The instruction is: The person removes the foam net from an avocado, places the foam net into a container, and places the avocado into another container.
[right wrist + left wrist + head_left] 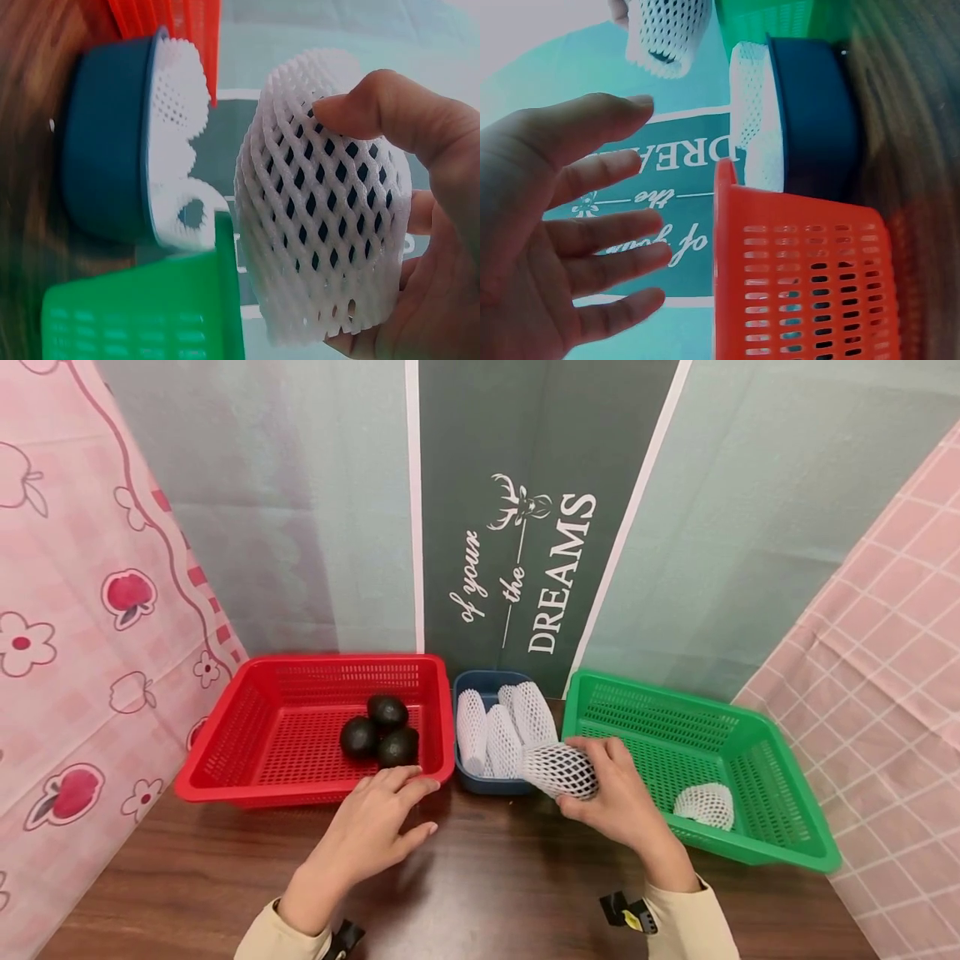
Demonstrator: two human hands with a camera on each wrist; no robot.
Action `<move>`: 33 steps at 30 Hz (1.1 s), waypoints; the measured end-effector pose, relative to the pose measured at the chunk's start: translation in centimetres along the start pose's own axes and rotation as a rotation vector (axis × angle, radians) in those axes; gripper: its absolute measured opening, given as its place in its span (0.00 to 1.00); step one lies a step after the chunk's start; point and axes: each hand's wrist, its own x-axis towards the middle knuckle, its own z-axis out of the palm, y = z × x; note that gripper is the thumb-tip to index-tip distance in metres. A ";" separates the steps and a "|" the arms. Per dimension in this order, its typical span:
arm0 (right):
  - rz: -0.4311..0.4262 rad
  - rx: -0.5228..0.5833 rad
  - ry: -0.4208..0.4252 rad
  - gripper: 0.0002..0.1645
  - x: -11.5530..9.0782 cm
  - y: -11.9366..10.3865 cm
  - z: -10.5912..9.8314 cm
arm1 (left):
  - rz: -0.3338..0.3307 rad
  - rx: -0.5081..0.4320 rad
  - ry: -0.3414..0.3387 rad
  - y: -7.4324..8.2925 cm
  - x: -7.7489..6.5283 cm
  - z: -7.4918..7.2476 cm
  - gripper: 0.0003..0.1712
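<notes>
My right hand [618,797] grips an avocado wrapped in a white foam net [562,770], dark skin showing through the mesh. In the right wrist view the thumb presses on the netted avocado [322,202], with the other fingers behind it. It is in front of the blue bin [495,786], which holds several white foam nets [502,743]. My left hand [371,827] holds nothing; its fingers are spread near the front right rim of the red basket [300,792]. Inside that basket lie three bare avocados [360,737].
On the right stands a green basket [757,847] with one white-netted piece [705,806] near its front. All three containers stand side by side on a dark wooden table [480,893]. Behind them hangs a printed cloth [525,435], with pink cloths at both sides.
</notes>
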 end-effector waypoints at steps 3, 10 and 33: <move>-0.021 0.008 0.003 0.42 0.0 -0.4 0.6 | 0.039 0.004 0.032 0.1 -0.2 0.3 0.25; -0.075 0.043 0.004 0.42 0.0 -1.1 2.2 | 0.101 0.003 0.035 0.2 -0.9 1.1 0.23; -0.112 0.109 -0.130 0.41 -0.8 -1.6 6.8 | 0.059 -0.056 -0.032 -2.3 -2.7 4.2 0.20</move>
